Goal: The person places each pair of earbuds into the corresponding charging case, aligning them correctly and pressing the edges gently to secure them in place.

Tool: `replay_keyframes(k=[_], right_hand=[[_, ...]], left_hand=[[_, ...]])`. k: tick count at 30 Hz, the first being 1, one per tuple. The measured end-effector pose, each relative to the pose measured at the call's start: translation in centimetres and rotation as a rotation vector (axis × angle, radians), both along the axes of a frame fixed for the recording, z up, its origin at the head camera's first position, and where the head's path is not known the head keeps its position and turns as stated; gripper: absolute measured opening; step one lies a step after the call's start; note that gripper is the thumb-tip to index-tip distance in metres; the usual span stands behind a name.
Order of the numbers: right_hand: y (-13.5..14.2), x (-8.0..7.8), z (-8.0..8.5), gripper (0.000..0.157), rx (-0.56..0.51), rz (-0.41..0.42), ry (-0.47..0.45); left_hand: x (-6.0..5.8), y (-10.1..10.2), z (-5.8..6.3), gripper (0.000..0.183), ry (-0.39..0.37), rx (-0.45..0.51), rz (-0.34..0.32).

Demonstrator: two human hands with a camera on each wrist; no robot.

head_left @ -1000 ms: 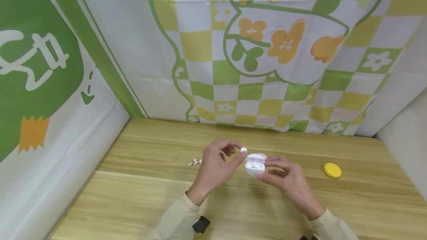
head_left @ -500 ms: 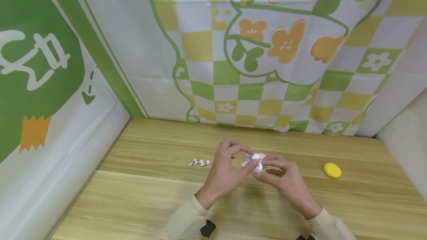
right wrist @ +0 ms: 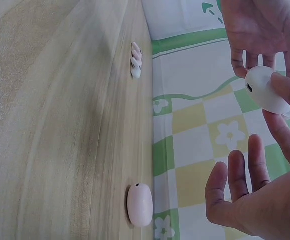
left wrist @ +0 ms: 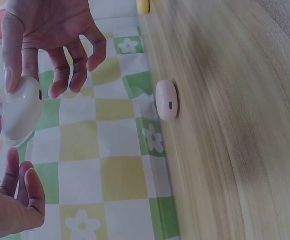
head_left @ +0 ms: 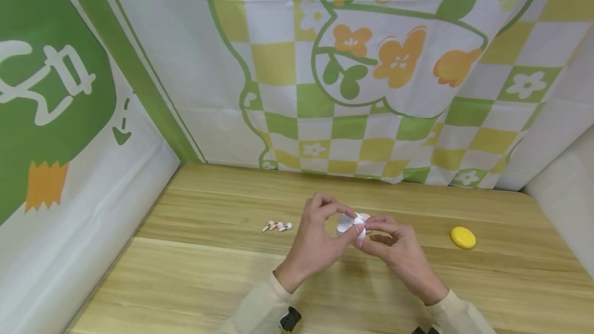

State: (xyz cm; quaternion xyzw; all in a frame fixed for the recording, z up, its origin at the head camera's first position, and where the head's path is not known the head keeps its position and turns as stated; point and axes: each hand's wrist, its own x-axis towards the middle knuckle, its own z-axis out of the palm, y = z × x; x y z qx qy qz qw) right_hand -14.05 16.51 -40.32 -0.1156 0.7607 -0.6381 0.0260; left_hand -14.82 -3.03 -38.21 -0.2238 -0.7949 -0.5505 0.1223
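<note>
Above the table, my right hand grips a white earbud charging case by its right side, with the lid raised. Thumb and index finger of my left hand pinch a white earbud at the case's opening. How deep the earbud sits is hidden by the fingers. The smooth rounded outside of the case shows in the left wrist view and the right wrist view, with a small dark port in it.
On the table, pinkish and white earbuds lie left of my hands. A pink case rests behind the white one, partly hidden in the head view. A yellow round case lies to the right. Patterned cloth hangs at the back.
My left hand has moved right, bringing the white earbud from beside the case to its opening. In the last half second there is only a slight finger shift. My right hand stays nearly still.
</note>
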Motion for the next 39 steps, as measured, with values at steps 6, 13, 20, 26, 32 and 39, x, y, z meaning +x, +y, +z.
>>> replay_keyframes(k=[6,13,20,26,32,39], right_hand=[[-0.02,0.03,0.12,0.023,0.025,-0.006,0.024],[0.03,-0.02,0.1,0.024,0.013,-0.002,0.02],[0.09,-0.02,0.14,0.023,0.028,-0.007,0.029],[0.11,0.05,0.22,0.022,0.034,-0.002,0.023],[0.13,0.06,0.25,0.022,0.032,0.002,0.021],[0.13,0.04,0.32,0.024,-0.001,0.013,-0.005]], left_hand=[[0.05,-0.05,0.16,0.016,0.0,-0.009,0.001],[0.11,-0.05,0.22,0.016,0.0,-0.025,0.007],[0.11,0.0,0.23,0.015,0.01,-0.033,0.013],[0.12,0.04,0.3,0.017,0.008,-0.05,0.024],[0.18,0.03,0.41,0.019,-0.009,-0.048,0.025],[0.24,-0.52,0.6,0.018,-0.02,-0.028,0.028]])
